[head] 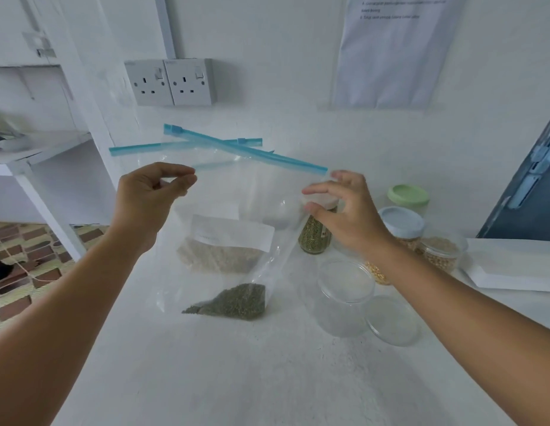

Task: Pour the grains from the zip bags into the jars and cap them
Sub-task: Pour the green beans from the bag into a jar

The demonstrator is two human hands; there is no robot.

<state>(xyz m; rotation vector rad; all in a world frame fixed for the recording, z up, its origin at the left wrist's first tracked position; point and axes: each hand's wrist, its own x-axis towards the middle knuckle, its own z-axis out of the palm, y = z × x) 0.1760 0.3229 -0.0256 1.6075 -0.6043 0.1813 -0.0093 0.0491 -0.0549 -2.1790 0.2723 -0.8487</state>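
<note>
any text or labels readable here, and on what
White paper sheet taped to the wall: several printed lines, too blurred to read.
White label panel on the clear zip bag of pale grains: faint marking, illegible.
Small sticker on the clear jar of green grains: too small to read.
Grey double wall socket: no readable marking.
Nothing can be quoted.

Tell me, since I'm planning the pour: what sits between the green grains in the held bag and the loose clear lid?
In the head view, the open empty clear jar stands between the green grains and the clear lid.

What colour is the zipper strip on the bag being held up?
Light blue zipper strip, clearest in the head view.
</note>
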